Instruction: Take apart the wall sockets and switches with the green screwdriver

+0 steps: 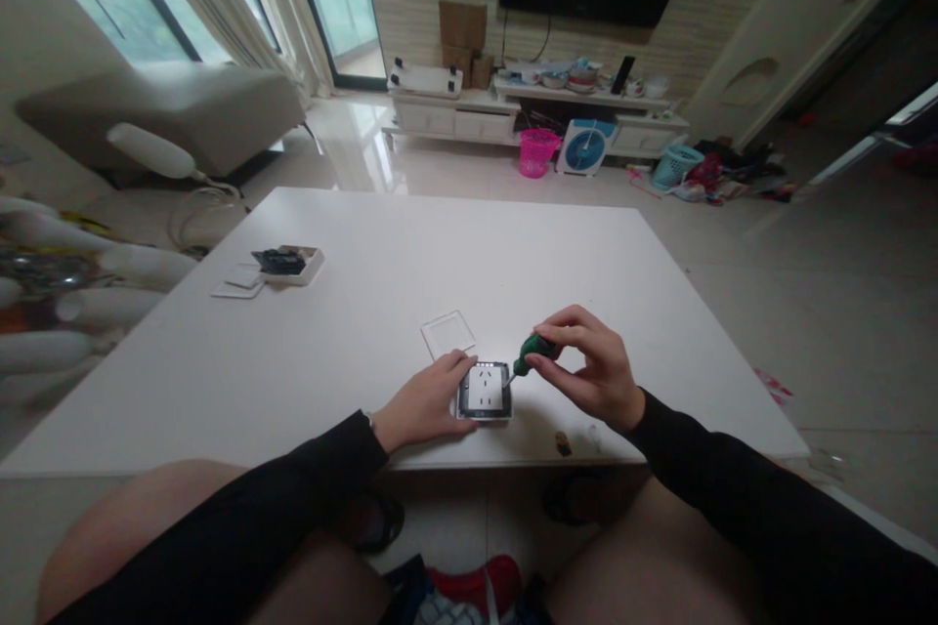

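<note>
White table in a living room: the right hand grips a green-handled screwdriver, tip on a square white wall socket near the front edge; the left hand, fingers loosely curled, steadies it beside a clear square cover plate.

Soft daylight from left windows, blurred warped edges, mild table glare.

On the white table lies a wall socket, face up, near the front edge. The left hand rests flat beside it and touches its left side. The right hand holds a green-handled screwdriver, tilted, with its tip at the socket's upper right corner. A clear square cover lies just behind the socket. A second opened socket lies far to the left.
</note>
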{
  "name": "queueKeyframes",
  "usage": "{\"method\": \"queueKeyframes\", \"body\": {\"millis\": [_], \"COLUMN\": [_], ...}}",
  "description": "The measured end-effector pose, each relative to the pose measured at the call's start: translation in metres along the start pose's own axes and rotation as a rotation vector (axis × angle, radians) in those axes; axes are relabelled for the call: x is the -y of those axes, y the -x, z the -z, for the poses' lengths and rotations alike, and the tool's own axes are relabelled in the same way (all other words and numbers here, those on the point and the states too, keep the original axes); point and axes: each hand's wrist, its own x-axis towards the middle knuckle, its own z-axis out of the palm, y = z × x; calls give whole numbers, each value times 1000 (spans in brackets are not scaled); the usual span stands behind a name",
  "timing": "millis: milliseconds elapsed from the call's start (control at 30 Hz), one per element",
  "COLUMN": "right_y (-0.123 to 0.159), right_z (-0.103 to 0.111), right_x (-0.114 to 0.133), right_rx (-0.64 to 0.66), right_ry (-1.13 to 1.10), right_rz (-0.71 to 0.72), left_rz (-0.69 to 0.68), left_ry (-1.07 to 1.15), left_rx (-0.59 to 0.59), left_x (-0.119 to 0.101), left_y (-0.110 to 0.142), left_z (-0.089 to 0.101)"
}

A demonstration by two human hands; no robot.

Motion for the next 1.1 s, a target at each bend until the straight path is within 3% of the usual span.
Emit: {"method": "queueKeyframes", "body": {"millis": [533,1100], "right_y": [2,1], "right_z": [3,3], "right_x": [1,2], "right_rx": [-16,31], "right_ry": [-91,-118], "right_rz": [-125,-129], "left_rz": [12,20], "left_ry": [9,36], "left_rx": [-7,-8], "left_x": [0,-1], "left_y": [0,-1], "left_z": [-1,-1]}}
